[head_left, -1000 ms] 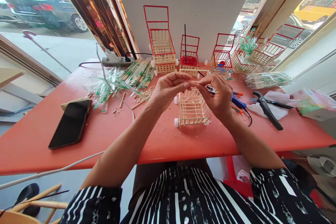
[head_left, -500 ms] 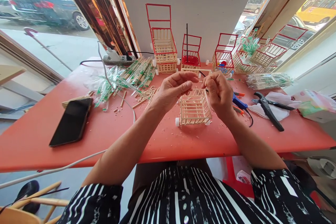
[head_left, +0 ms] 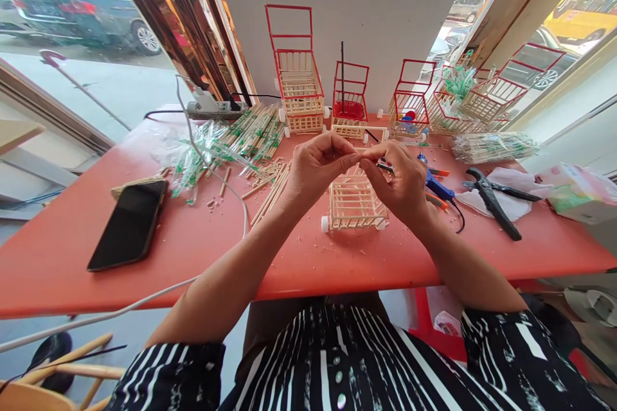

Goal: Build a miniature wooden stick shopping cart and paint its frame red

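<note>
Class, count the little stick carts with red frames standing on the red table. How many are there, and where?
4, maybe more. One tall cart at the back left, one beside it, one further right, and one tilted cart by the right window; others may hide there.

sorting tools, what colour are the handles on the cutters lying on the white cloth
Black, on the cutters in the head view, right of both hands.

A red table (head_left: 72, 270) stands against a white wall (head_left: 366, 6) between sunlit street windows (head_left: 72, 32).

Both hands (head_left: 364, 173) raised together, fingers (head_left: 349, 157) pinched.
</note>
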`<state>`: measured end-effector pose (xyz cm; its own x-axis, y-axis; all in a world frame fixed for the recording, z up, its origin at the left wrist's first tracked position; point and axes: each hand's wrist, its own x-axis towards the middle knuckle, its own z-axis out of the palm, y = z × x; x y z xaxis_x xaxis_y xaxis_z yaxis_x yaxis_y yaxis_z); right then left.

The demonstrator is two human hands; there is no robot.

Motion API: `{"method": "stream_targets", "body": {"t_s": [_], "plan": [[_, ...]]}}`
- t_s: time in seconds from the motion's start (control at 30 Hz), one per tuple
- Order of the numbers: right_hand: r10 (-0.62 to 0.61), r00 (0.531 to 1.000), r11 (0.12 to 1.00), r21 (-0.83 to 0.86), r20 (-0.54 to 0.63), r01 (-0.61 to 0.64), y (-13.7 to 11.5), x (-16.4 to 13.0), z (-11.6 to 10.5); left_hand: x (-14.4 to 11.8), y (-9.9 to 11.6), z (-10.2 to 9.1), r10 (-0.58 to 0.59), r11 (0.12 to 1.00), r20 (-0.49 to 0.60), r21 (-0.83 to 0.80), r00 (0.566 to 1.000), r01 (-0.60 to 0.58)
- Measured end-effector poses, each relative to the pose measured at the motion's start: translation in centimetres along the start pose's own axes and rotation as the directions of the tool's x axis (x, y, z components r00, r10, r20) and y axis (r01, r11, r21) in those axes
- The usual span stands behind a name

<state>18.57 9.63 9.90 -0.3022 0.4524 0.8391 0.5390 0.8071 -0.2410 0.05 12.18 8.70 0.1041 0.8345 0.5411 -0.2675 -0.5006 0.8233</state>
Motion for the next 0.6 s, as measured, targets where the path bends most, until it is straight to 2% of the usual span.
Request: {"method": "stream_targets", "body": {"t_s": [0.1,0.27,0.37,0.6], "plan": [[0.007,1.000,1.000,-0.009,0.006,-0.007,-0.08,-0.09,-0.01,-0.10,0.02,0.03,0.003,1.000,-0.024,0.023,1.000,-0.002],[0.030,1.000,0.998,-0.049,0.007,-0.030,-0.29,-0.15,-0.03,-0.35,-0.03,0.51,-0.138,0.974,0.051,-0.172,0.989,0.145],[0.005,1.000,0.999,-0.043,0.021,-0.004,-0.14,-0.10,-0.10,-0.56,-0.05,0.78,-0.217,0.937,0.061,-0.266,0.974,0.225],[-0.068,0.998,0.990,-0.121,0.007,0.068,0.36,-0.29,-0.16,-0.67,-0.09,0.92,-0.265,0.917,0.055,-0.293,0.963,0.270]]}}
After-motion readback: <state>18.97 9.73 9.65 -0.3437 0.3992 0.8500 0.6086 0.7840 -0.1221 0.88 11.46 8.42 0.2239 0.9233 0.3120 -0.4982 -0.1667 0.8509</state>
